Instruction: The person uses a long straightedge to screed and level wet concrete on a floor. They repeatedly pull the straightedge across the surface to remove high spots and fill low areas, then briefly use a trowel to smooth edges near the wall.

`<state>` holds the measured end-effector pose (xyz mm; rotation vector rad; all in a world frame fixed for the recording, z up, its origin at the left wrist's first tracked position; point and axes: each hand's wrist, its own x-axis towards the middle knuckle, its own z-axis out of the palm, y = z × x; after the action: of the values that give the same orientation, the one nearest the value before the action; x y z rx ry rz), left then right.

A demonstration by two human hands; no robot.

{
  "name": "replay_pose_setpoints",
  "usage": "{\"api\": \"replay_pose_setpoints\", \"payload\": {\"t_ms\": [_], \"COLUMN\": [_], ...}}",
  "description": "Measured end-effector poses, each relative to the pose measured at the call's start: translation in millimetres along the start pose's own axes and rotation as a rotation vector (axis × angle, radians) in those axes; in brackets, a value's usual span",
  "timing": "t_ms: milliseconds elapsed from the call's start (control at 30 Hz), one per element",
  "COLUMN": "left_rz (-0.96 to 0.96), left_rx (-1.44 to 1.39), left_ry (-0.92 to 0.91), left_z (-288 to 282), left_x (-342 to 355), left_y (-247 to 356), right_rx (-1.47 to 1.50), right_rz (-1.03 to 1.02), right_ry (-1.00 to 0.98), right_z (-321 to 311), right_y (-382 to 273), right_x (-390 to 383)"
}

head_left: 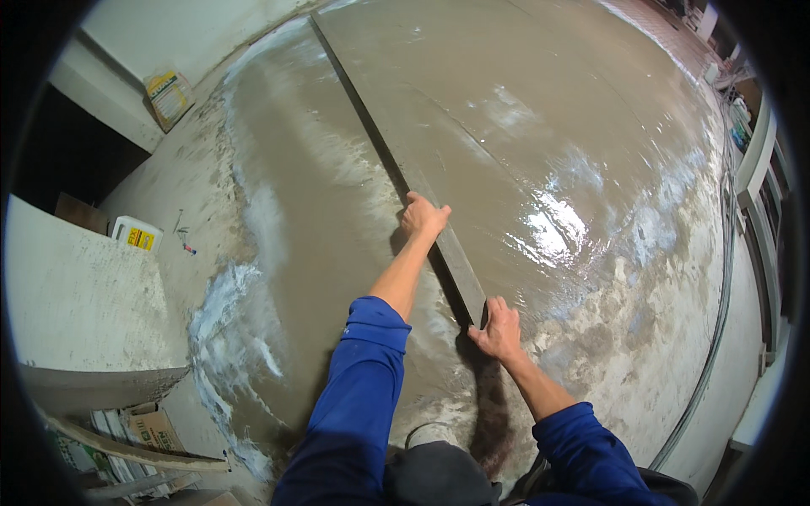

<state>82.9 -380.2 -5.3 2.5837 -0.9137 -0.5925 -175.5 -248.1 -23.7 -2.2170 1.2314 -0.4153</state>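
1 long straightedge [460,268] lies across wet screed [523,76]; left hand [426,218] clasps it partway along, right hand [499,331] pinches its near end. Screed rightward looks mostly smoothed; streaky strip [346,160] leftward, patchy near floor [607,358] seem unfinished.

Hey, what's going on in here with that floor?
A person in blue sleeves is holding a long straight bar with both bare hands. The right hand grips its near end, and the left hand grips it farther along. The bar stretches away across a wet, grey-brown floor layer, shiny in patches and uneven at its edges. Off to the left, a white jug stands on the floor, and grey cables run along the right.
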Motion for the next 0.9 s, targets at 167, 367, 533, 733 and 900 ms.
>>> {"api": "replay_pose_setpoints", "payload": {"t_ms": [167,367,533,733,900], "left_rz": [-0.016,-0.050,-0.099,-0.146,-0.176], "left_rx": [0.001,-0.054,-0.081,-0.080,-0.064], "left_ry": [-0.011,-0.098,-0.096,-0.068,-0.037], "left_z": [-7,-11,-24,-47,-59], "left_x": [-9,-25,-18,-6,-7], "left_y": [-8,-22,-37,-65,-91], "right_rx": [0.020,0.025,0.030,0.041,0.042], "right_rz": [0.044,0.001,0.007,-0.039,-0.060], "right_ry": [-0.085,-0.068,-0.109,-0.138,-0.177], "right_z": [3,3,8,24,34], "right_y": [-5,-6,-17,-41,-55], "right_x": [-6,-23,-15,0,-4]}}
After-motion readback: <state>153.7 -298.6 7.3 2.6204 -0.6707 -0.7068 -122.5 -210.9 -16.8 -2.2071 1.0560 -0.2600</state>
